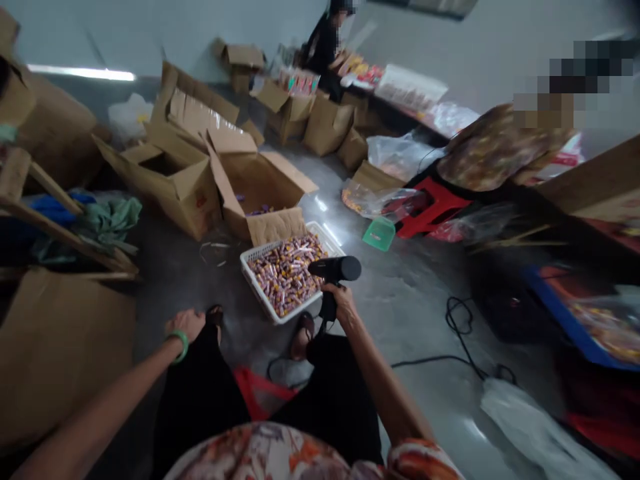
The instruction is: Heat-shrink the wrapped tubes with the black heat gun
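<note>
My right hand (342, 301) is closed around the handle of a black hair dryer (334, 268), with its barrel over the right edge of a white plastic basket (260, 301). Small wrapped sweets (286, 275) in purplish and yellow wrappers fill the basket, which stands on the floor in front of my feet. My left hand (187, 325), a green bangle on its wrist, lies by my left knee with fingers loosely bent and no object visible in it.
An open cardboard box (260, 177) touches the basket's far side, and several more boxes stand behind. A green scoop-like tray (379, 233) and a red stool (433, 207) with a seated person are to the right. A black cord (440, 359) crosses the floor.
</note>
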`<move>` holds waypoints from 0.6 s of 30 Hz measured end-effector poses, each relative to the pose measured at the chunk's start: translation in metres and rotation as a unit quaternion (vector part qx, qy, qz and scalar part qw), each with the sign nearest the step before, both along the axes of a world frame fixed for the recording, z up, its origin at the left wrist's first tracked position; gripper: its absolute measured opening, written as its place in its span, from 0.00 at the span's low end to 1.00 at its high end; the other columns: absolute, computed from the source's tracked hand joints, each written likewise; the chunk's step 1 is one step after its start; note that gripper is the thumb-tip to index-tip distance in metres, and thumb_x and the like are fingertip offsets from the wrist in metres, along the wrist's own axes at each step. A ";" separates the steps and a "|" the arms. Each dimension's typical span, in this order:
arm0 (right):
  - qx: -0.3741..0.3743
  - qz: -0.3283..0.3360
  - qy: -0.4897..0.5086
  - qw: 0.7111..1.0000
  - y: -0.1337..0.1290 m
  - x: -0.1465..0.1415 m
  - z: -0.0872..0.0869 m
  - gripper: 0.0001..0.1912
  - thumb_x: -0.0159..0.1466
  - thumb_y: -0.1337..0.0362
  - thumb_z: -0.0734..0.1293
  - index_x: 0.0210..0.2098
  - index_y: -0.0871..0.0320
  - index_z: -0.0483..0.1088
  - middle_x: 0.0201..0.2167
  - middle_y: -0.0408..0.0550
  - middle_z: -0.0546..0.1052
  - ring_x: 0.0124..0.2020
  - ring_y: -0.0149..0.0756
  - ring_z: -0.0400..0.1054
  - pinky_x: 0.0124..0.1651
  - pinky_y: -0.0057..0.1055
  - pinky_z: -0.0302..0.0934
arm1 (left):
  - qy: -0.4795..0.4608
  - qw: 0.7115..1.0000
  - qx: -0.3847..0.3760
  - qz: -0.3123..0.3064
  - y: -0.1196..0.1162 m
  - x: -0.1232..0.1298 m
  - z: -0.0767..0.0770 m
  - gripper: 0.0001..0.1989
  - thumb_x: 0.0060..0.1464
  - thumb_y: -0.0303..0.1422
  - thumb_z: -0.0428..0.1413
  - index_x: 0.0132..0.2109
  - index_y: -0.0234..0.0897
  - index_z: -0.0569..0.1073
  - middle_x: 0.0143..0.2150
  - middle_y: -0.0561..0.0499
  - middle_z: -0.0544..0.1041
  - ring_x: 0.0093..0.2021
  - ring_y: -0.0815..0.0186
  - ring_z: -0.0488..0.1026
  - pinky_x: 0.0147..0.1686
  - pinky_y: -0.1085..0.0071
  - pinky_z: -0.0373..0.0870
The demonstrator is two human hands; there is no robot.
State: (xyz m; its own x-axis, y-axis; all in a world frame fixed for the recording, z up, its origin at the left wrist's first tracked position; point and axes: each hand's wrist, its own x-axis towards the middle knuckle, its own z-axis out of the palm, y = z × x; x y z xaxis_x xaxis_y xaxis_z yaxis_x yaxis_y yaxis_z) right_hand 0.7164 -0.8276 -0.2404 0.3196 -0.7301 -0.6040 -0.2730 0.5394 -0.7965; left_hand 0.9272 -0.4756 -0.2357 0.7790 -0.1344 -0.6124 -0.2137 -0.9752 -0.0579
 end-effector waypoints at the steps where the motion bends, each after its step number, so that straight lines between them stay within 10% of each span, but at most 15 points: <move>1: 0.015 0.023 0.011 1.000 0.010 -0.007 -0.003 0.09 0.48 0.74 0.72 0.28 0.65 0.69 0.19 0.40 0.69 0.19 0.25 0.61 0.22 0.23 0.58 | -0.003 1.000 -0.002 -0.004 0.001 -0.001 -0.004 0.26 0.60 0.39 0.40 0.51 0.28 0.76 0.53 0.33 0.74 0.55 0.47 0.71 0.49 0.59 0.67; 6: 0.041 0.008 0.028 0.999 0.020 -0.024 -0.010 0.05 0.52 0.73 0.70 0.29 0.66 0.69 0.20 0.41 0.68 0.19 0.26 0.61 0.20 0.22 0.58 | 0.005 1.000 0.017 -0.003 0.008 -0.004 -0.020 0.25 0.56 0.40 0.45 0.47 0.27 0.78 0.47 0.32 0.77 0.48 0.48 0.75 0.41 0.61 0.69; 12: -0.069 -0.200 -0.019 0.977 -0.029 -0.013 0.015 0.15 0.50 0.70 0.66 0.31 0.58 0.54 0.27 0.38 0.66 0.24 0.23 0.62 0.28 0.21 0.65 | -0.013 1.000 0.010 0.002 0.019 -0.002 -0.014 0.24 0.55 0.40 0.45 0.46 0.29 0.79 0.47 0.33 0.77 0.48 0.47 0.75 0.41 0.61 0.70; 18: -0.160 -0.186 -0.064 0.967 -0.079 0.001 0.037 0.21 0.42 0.66 0.70 0.31 0.57 0.56 0.29 0.39 0.66 0.24 0.26 0.62 0.25 0.23 0.63 | -0.017 1.000 0.009 -0.004 0.013 0.002 -0.021 0.25 0.57 0.39 0.42 0.48 0.30 0.79 0.49 0.34 0.76 0.51 0.46 0.73 0.45 0.59 0.69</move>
State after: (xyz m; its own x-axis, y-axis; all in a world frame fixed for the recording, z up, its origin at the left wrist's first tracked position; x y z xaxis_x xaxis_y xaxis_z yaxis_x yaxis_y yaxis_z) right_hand 0.7179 -0.9065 -0.2033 0.0567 -0.9518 -0.3014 0.0049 0.3022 -0.9532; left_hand 0.9292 -0.4627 -0.2567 0.7981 -0.1308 -0.5881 -0.2196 -0.9721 -0.0819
